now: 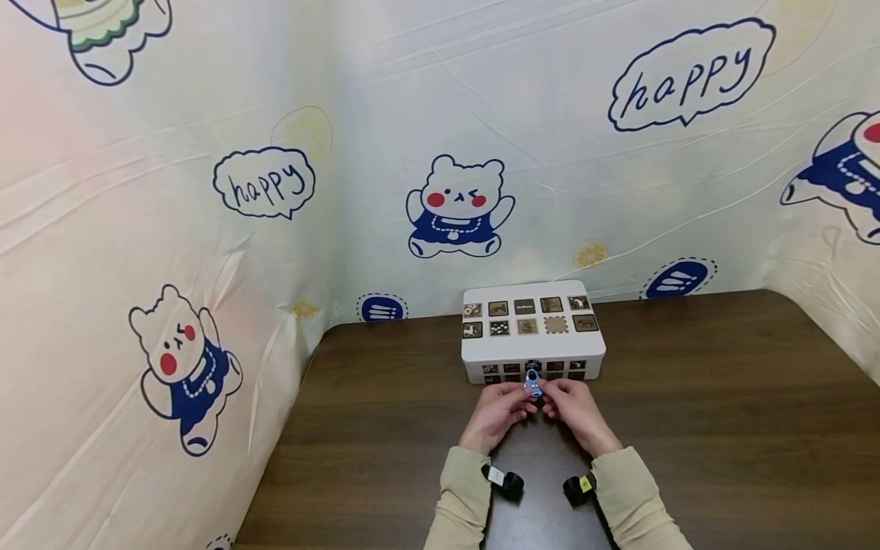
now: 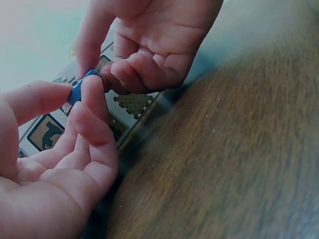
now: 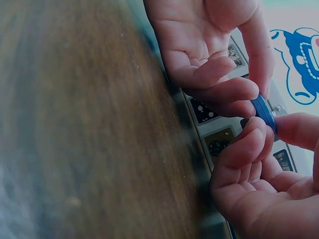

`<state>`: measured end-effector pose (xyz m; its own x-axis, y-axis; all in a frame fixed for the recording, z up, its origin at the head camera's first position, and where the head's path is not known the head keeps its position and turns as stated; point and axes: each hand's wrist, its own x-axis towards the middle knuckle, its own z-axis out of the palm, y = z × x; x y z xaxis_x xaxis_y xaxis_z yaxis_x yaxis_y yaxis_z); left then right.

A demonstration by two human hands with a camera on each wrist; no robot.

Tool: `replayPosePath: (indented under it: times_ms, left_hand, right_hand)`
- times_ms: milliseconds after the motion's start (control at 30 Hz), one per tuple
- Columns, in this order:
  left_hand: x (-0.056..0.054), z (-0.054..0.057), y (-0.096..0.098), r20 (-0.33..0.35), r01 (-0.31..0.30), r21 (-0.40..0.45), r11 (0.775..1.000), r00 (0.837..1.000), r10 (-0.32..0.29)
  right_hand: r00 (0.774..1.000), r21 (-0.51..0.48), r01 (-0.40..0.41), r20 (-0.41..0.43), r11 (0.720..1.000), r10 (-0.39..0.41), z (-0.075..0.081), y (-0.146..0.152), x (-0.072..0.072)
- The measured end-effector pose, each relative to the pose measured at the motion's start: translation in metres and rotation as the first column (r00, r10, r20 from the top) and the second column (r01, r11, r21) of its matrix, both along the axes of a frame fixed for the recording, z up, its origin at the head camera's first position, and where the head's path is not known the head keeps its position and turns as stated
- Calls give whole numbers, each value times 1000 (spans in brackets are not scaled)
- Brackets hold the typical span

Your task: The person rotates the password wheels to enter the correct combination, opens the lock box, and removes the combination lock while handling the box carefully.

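Note:
A small blue padlock [image 1: 533, 384] with a looped shackle is at the front of a white box [image 1: 529, 347], just by the metal latch [image 1: 532, 365]. My left hand [image 1: 493, 415] pinches one side of the padlock between thumb and forefinger. From the other side my right hand [image 1: 576, 412] pinches it too. In the left wrist view, the blue body [image 2: 77, 92] shows edge-on between both hands' fingertips. The right wrist view also has the padlock [image 3: 264, 113] edge-on. Whether the shackle is through the latch cannot be told.
The box bears several square printed pictures and stands at the back of a dark wooden table [image 1: 708, 428]. Behind it hangs a pale curtain [image 1: 550, 99] with cartoon bears. A black wrist camera sits on each arm, over beige sleeves [image 1: 467, 489].

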<state>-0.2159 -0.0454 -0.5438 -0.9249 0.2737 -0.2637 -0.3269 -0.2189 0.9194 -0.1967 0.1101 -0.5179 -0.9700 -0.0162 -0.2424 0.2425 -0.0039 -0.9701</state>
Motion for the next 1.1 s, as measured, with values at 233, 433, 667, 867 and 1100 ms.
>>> replayPosePath:
  times_ms: [233, 433, 667, 867, 1100]
  left_hand:
    - [2, 1, 0, 3, 10, -8, 1000, 1000, -10]
    - [2, 0, 1, 7, 9, 0, 1000, 1000, -9]
    - [2, -1, 1, 11, 3, 1, 1000, 1000, -3]
    - [2, 1, 1, 18, 1, 9, 1000, 1000, -1]
    - [0, 0, 1, 18, -3, 21, 1000, 1000, 2]
  right_hand:
    - [1000, 13, 11, 3, 1000, -11, 0, 0, 0]
    - [1000, 26, 8, -1, 1000, -8, -1, -1, 0]
    - [1000, 23, 8, -11, 1000, -8, 0, -1, 0]
    - [1000, 0, 13, 13, 1000, -13, -1, -1, -1]
    - [997, -70, 32, 66, 997, -27, 3, 1, -1]
